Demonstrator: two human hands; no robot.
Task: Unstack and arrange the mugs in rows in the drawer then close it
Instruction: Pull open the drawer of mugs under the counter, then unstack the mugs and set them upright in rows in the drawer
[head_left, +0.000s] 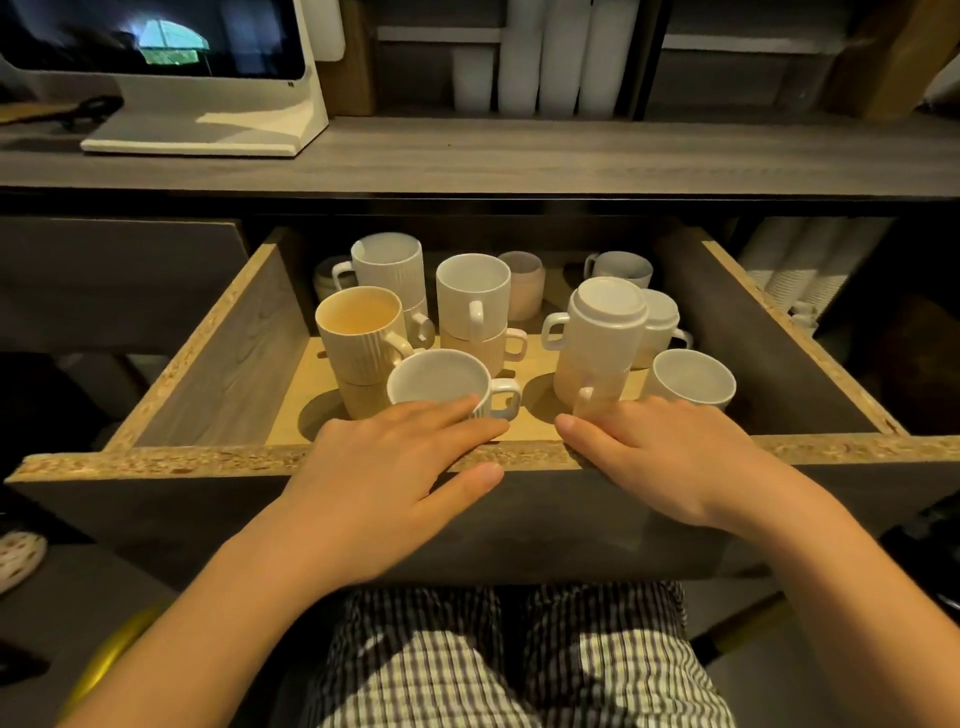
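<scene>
The white and beige ceramic mugs (472, 291) all sit inside the open grey chipboard drawer (218, 332). Behind its raw front rim (156, 460) I count at least 4 stacks of 2. A beige ribbed pair (358, 332) stands left of the rim's middle, with a white ribbed pair (387, 262) deeper behind it. A smooth white mug on a ribbed one stands straight back from the middle. An upside-down white mug (605, 317) caps another just right of the middle. 2 single white mugs stand closest to the rim, one (441, 382) just behind its middle and one (693, 376) towards its right end. Nothing is in rows yet, so I judge the task barely begun.

The left hand (395, 467) lies flat across the rim. Its fingers are straight, appearing to touch the near single mug, and its thumb is on the drawer face. Its grip is released. The right hand (660, 452) lies likewise just beside it, fingers over the rim at the foot of the upside-down stack, its grip released and empty. I read both as steadying the drawer ahead of a first lift.

Far beyond the rim, a white monitor (208, 130) rests on the grey wood-grain counter (571, 156), with sleeves of white paper cups (561, 57) behind. I can read no brand or lettering. A mark on the monitor frame is too small to make out.
</scene>
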